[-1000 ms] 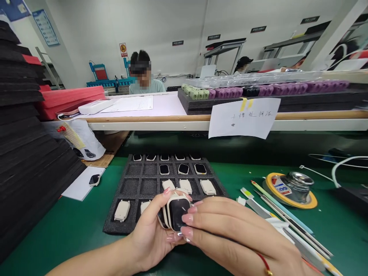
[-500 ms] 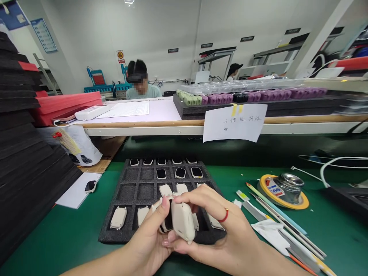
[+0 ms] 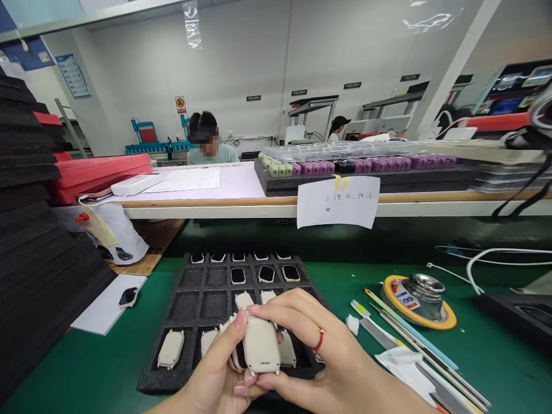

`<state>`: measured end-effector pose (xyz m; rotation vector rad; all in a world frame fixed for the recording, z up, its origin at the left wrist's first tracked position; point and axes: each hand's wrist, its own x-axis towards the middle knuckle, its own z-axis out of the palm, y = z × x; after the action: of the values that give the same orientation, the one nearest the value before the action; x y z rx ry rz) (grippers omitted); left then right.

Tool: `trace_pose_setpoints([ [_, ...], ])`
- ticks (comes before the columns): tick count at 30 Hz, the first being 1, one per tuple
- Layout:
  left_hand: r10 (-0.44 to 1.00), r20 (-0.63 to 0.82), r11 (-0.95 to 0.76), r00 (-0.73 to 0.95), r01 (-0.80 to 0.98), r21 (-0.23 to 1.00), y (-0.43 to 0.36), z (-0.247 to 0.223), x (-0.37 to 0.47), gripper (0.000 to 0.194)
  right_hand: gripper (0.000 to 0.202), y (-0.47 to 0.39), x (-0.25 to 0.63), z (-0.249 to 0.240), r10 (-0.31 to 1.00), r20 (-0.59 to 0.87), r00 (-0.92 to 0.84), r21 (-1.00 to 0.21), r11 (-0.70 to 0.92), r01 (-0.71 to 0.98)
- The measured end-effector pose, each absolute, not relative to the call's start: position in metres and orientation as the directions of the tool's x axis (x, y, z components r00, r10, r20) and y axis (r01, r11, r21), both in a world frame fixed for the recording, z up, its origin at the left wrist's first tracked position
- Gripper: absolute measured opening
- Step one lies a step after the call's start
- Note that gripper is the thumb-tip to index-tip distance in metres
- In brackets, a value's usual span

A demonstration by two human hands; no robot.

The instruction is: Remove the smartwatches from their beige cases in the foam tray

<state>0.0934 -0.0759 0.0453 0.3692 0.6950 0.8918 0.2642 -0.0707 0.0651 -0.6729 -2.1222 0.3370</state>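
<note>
My right hand point(image 3: 332, 356) grips a cream smartwatch case point(image 3: 262, 344) between thumb and fingers. Its back faces me, with a row of small dots near the lower end. Close against it, my left hand point(image 3: 215, 371) is closed around another cream watch with a dark face point(image 3: 238, 356), partly hidden by the right-hand one. Both hands are above the near side of a black foam tray point(image 3: 217, 305). Watches sit in several of its pockets, some showing dark screens and others their cream backs, like the watch case point(image 3: 171, 348) at the near left.
Beside the tray on the right lie a brush point(image 3: 360, 309), long thin tools, a white cloth point(image 3: 401, 362) and a metal-topped dispenser point(image 3: 425, 302). One watch point(image 3: 128, 296) rests on white paper at left. Foam sheets point(image 3: 38, 241) are stacked far left. A shelf point(image 3: 241, 210) spans the back; a person sits beyond.
The watch case in my right hand has turned, so its back faces me more squarely. Both hands stay closed on their watches. My view has tilted up slightly.
</note>
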Motion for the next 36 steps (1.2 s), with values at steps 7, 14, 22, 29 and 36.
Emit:
trace_pose_setpoints([
  [7,0.902,-0.337,0.427,0.268,-0.658,0.620,-0.074,0.049,0.092,0.030,0.036,-0.048,0.276,0.061,0.789,0.572,-0.227,-0.677,0.609,0.413],
  [14,0.907,-0.351,0.416,0.234,-0.636,0.650,-0.064,0.052,0.085,0.030,0.032,-0.021,0.275,0.029,0.879,0.283,-0.383,-0.642,0.471,0.606],
  [22,0.832,-0.334,0.549,0.443,-0.577,0.604,-0.069,0.052,0.088,0.045,0.027,-0.041,0.279,0.049,0.806,0.495,-0.325,-0.638,0.591,0.494],
  [29,0.787,-0.347,0.613,0.511,-0.582,0.534,-0.078,0.049,0.089,0.038,0.022,-0.074,0.259,0.063,0.570,0.654,-0.497,-0.453,0.821,0.346],
  [36,0.774,-0.289,0.615,0.564,-0.561,0.554,-0.079,0.049,0.091,0.037,0.010,-0.073,0.258,0.063,0.581,0.756,-0.302,-0.524,0.813,0.252],
])
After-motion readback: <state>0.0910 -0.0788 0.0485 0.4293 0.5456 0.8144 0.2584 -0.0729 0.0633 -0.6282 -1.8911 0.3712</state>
